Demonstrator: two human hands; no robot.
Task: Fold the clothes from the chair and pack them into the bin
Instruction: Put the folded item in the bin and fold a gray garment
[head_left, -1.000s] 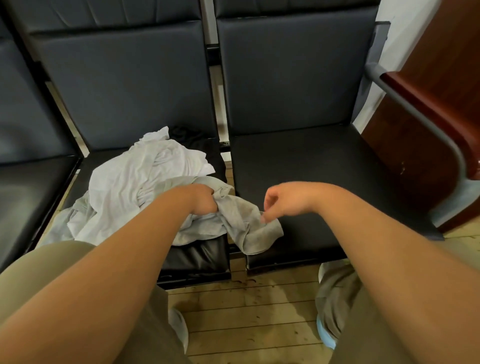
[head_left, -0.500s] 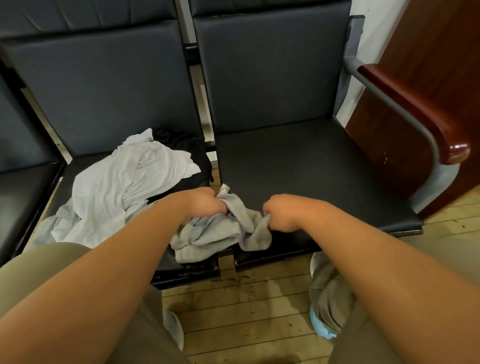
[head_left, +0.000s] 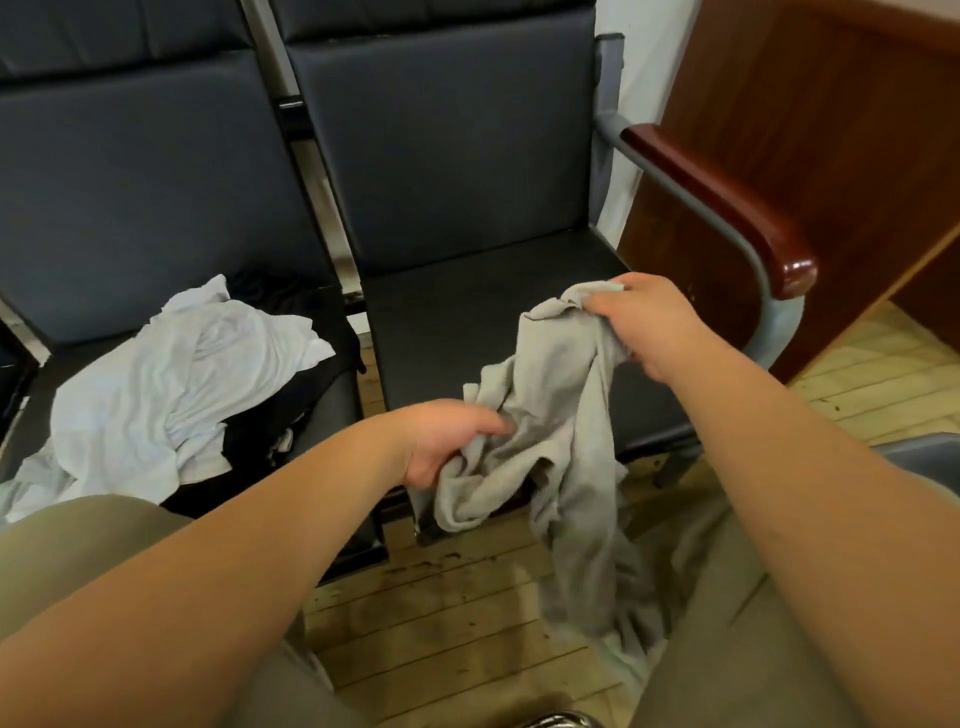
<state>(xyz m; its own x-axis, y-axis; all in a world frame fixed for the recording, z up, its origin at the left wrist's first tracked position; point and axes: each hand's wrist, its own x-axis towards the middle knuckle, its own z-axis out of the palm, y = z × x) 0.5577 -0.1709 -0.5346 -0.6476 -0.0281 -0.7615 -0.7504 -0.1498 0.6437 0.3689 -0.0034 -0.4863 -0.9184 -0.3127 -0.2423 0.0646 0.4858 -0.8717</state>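
Two grips, one grey garment (head_left: 550, 415), and both have hold of it. The left grip (head_left: 447, 441) has its fingers curled into a bunch of the cloth, low down by the front edge of the right-hand chair seat (head_left: 467, 322). The right grip (head_left: 644, 322) sits higher and further out over that seat, fingers closed on another part of the same garment, thumb on top. Between the two the cloth sags in a crumpled swag. Below the right grip a long tail drops past the seat edge toward the wooden floor (head_left: 441, 623), beside the person's right leg; whether it touches the boards, I cannot tell. Away to the left of the left grip, well apart from it, a white garment (head_left: 176, 374) lies heaped on the neighbouring seat (head_left: 337, 415), with a black garment (head_left: 270, 436) showing under and beside it. Just beyond the right grip, a dark red armrest (head_left: 727, 208) caps the grey chair frame.
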